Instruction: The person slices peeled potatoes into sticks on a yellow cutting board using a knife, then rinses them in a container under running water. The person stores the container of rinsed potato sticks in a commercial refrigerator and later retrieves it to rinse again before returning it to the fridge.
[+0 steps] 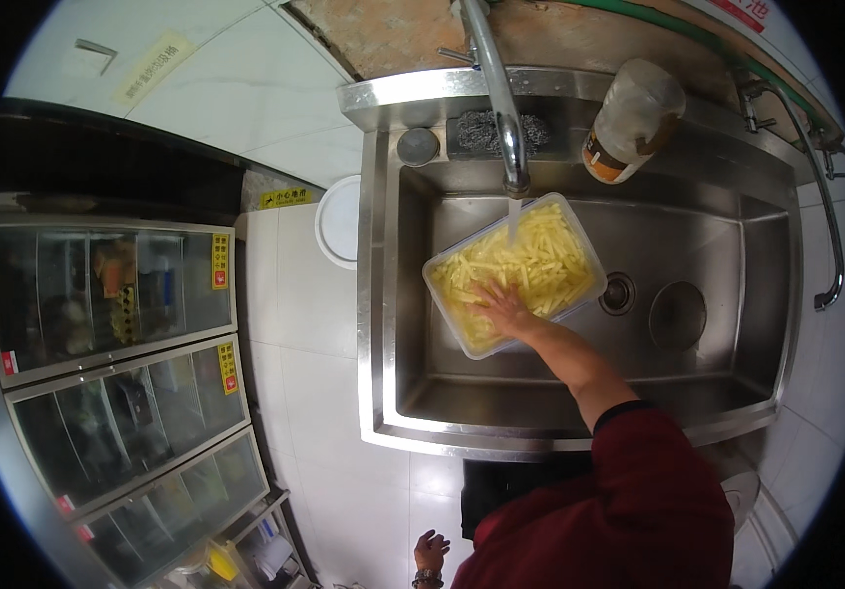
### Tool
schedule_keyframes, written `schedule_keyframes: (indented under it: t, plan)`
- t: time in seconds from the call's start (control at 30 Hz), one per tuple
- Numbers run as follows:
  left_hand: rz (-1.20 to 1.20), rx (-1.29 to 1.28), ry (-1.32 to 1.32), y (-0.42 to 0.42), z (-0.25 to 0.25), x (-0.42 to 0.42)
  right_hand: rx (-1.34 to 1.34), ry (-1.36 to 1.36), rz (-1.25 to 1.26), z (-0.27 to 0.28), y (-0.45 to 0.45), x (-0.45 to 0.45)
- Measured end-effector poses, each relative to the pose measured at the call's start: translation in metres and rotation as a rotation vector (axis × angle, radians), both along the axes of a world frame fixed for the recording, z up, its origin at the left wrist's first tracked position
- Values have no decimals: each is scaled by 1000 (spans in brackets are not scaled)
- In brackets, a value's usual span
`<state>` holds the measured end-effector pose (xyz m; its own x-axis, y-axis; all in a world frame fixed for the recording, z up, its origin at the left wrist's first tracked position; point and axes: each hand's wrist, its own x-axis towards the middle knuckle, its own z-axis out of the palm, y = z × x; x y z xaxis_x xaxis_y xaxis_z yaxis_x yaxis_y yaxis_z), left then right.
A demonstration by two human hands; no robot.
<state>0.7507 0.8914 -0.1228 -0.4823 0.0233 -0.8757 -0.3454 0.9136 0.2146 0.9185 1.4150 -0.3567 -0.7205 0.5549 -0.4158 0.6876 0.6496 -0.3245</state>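
Observation:
A rectangular translucent plastic container (592, 250) of pale yellow cut potato strips (547, 254) sits slanted in the left part of the stainless steel sink (687, 397). Water runs from the chrome faucet (505, 118) onto the strips. My right hand (500, 305) rests with spread fingers on the wet strips near the container's front side; its fingertips are partly among them. Away from the sink, my left hand (431, 548) hangs low over the floor, fingers loosely curled, with nothing seen in it and a bracelet at the wrist.
Steel wool (478, 132) and a round dark lid (418, 147) lie on the sink's back ledge. A plastic jar (632, 121) stands at the back right. The drain (617, 293) is right of the container. A second faucet (827, 221) hangs far right; glass-door refrigerators (121, 294) stand left.

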Motion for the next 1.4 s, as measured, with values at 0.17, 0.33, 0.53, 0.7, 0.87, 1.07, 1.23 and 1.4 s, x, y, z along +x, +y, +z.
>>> schedule_keyframes:
  t: [0.17,0.33,0.53,0.7,0.87,1.07,1.23,1.4]
  plan:
    - [28,59,38,3,1,-5,-32,18,-109,16,13,-3]
    - [93,84,22,-25,-10,3,-30,536,-567,102,60,51]
    - [52,96,4,-49,-38,4,387,1048,-784,252,199,62]
    - [9,163,101,-28,-27,13,872,727,-448,326,257,10]
    - [43,207,131,-22,-17,28,883,359,-441,331,300,-1]
    - [150,179,120,-62,-39,64,979,361,-296,271,368,26]
    - [79,39,130,-85,-42,58,762,883,30,293,348,32]
    - [182,-19,185,-113,-70,54,-181,895,-767,250,239,54]
